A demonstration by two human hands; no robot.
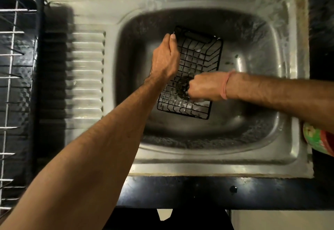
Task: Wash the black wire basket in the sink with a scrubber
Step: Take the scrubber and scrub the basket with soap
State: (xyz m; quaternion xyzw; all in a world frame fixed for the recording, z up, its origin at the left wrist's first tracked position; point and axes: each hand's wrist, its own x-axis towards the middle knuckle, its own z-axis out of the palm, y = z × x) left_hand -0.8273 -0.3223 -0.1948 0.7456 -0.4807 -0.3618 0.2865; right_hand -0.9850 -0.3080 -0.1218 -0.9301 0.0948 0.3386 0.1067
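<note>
The left hand (pixel 165 56) grips the basket (pixel 191 74) by its rim, stiff, light, likely slippery, while the right hand (pixel 202 86) clenches an unseen scrubber.

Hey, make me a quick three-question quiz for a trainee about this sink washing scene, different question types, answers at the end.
1. True or false: the black wire basket lies inside the sink.
2. Multiple choice: where does the left hand hold the basket? A) its far left edge, B) its near right corner, C) it is not touching it.
3. Fill in: the right hand, fingers curled, works over the basket's ____ half, nearer the camera.

Key: 1 true. 2 A. 3 lower; what it holds is hidden by the fist and blurred, apart from a dark round thing at its fingertips, perhaps the scrubber.
</note>
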